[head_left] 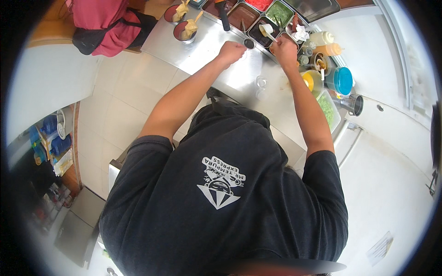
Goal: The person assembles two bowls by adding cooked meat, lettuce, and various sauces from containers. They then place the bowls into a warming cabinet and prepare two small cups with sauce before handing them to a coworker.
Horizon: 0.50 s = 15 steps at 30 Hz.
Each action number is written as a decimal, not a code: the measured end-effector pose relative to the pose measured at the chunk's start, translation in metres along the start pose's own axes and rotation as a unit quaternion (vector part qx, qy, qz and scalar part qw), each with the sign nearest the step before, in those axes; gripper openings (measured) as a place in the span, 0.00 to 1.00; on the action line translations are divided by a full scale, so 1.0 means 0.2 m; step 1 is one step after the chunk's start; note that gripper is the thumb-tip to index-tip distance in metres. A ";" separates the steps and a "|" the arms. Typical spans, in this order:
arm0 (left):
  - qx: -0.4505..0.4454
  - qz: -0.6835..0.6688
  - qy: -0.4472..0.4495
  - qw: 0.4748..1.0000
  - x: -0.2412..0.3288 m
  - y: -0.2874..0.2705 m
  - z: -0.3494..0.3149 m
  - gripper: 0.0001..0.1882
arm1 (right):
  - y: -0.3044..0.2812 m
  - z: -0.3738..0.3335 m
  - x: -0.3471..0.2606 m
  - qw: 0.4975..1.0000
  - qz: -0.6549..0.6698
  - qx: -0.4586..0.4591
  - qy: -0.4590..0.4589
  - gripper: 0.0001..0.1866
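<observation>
My left hand (232, 52) is closed at the rim of a small cup of dark sauce (249, 43), held just above the steel counter. In my right hand (284, 49) is the handle of a white ladle (265, 29). The ladle's bowl is over a square metal pan of dark sauce (258, 36); I cannot tell whether it touches the sauce. Small clear cups or lids (261, 83) lie on the counter between my forearms.
Metal pans with red (260, 3) and green (279, 13) food stand at the back. Squeeze bottles (329, 49), a blue-lidded tub (342, 81) and a tray of shredded greens (327, 108) line the right. Two bowls of fried food (185, 31) sit at the far left.
</observation>
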<state>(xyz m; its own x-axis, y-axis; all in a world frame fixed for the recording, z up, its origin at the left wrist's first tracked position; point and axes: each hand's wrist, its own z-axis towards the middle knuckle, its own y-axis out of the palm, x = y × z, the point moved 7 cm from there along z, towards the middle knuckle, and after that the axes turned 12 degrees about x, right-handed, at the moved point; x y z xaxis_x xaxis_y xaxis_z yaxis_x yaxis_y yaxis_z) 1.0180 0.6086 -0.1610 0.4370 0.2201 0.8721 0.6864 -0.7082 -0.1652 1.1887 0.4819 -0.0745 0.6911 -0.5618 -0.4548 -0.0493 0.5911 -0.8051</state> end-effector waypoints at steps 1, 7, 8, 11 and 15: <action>0.003 0.018 0.000 1.000 -0.05 -0.02 -0.01 0.11 | 0.03 -0.01 0.02 0.999 -0.040 -0.013 -0.012 0.12; 0.041 0.062 0.019 0.997 -0.28 -0.10 -0.02 0.13 | 0.16 -0.09 0.10 0.998 0.023 -0.030 0.049 0.10; 0.046 0.079 0.017 0.996 -0.30 -0.11 -0.01 0.12 | 0.17 -0.10 0.12 0.995 0.042 -0.040 0.079 0.10; 0.041 0.097 0.004 0.994 -0.34 -0.13 0.00 0.12 | 0.25 -0.17 0.25 0.885 0.285 -0.078 0.360 0.10; 0.060 0.145 0.014 0.988 -0.35 -0.17 0.01 0.13 | 0.12 -0.12 0.19 0.941 0.222 -0.054 0.251 0.10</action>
<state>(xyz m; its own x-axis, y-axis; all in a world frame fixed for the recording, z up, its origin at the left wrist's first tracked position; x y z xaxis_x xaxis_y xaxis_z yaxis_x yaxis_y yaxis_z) 0.9651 0.6195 -0.2180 0.6095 -0.0004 0.7928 0.6000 -0.6534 -0.4617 1.1965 0.4616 -0.1203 0.1594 -0.4919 -0.8559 -0.3451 0.7846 -0.5151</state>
